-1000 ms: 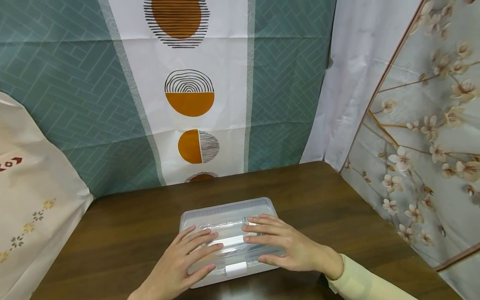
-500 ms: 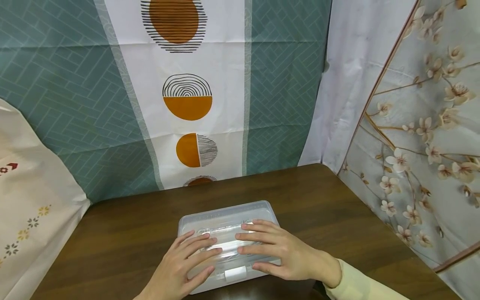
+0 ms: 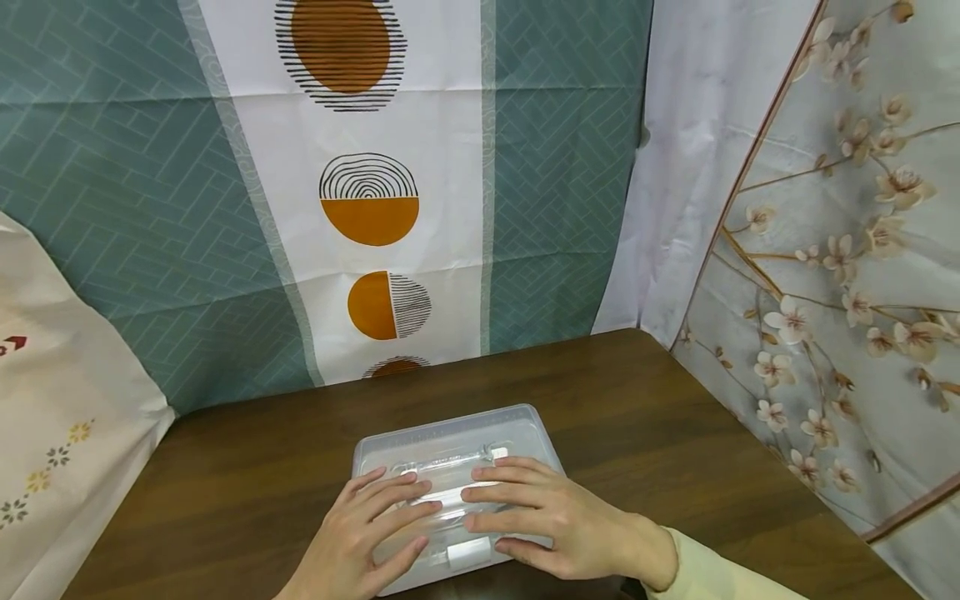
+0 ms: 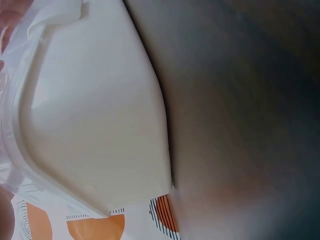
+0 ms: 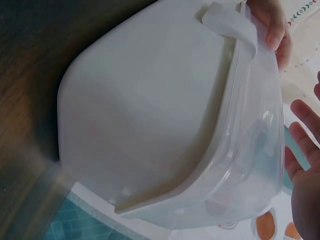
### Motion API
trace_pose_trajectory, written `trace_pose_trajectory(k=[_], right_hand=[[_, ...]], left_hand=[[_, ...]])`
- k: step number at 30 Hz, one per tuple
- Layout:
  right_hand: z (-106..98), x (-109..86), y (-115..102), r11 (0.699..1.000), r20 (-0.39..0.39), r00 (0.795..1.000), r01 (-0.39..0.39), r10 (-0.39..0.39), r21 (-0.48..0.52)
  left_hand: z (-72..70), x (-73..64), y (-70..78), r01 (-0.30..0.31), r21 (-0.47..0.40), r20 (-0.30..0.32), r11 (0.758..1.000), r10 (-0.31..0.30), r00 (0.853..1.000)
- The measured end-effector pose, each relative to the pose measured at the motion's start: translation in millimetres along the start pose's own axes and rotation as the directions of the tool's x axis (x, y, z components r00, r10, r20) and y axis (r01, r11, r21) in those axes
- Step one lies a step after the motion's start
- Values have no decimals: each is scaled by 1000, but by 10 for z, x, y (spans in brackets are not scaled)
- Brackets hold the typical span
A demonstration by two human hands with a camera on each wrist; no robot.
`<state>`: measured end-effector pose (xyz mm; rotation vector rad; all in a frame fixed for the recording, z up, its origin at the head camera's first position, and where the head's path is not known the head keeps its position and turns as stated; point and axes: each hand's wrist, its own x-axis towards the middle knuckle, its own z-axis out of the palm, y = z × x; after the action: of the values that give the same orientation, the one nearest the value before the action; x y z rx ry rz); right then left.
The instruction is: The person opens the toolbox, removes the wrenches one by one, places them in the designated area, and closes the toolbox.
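A box (image 3: 450, 429) with a clear lid and pale white body stands on the dark wooden table, closed. Its lid carries a clear handle (image 3: 442, 461) and the front has a white latch (image 3: 468, 552). My left hand (image 3: 348, 542) is over the box's left front part, fingers spread. Over the right front part is my right hand (image 3: 551, 517), its fingers spread and slightly bent. The right wrist view shows a gap between the right fingers (image 5: 302, 137) and the lid. Whether the left fingers touch the lid, I cannot tell. What the box contains is unclear.
The wooden table (image 3: 247, 483) extends to both sides of the box. Behind it hangs a teal and white cloth (image 3: 375, 308) with orange circles. A flowered cloth (image 3: 825, 333) hangs at the right, and a cream cloth (image 3: 60, 392) at the left.
My right hand has shifted slightly left and toward the box's front, uncovering more of the handle. My left hand hardly moves over the box. The head view has tilted a little.
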<state>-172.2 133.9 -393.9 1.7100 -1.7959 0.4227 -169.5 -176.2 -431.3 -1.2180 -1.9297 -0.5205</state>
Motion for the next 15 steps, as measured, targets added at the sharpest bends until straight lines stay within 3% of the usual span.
trace_pose_trajectory(k=[15], right_hand=[[59, 35, -149, 998, 43, 998, 50, -48, -48]], left_hand=[[42, -17, -15, -8, -23, -33, 1000, 7, 999]])
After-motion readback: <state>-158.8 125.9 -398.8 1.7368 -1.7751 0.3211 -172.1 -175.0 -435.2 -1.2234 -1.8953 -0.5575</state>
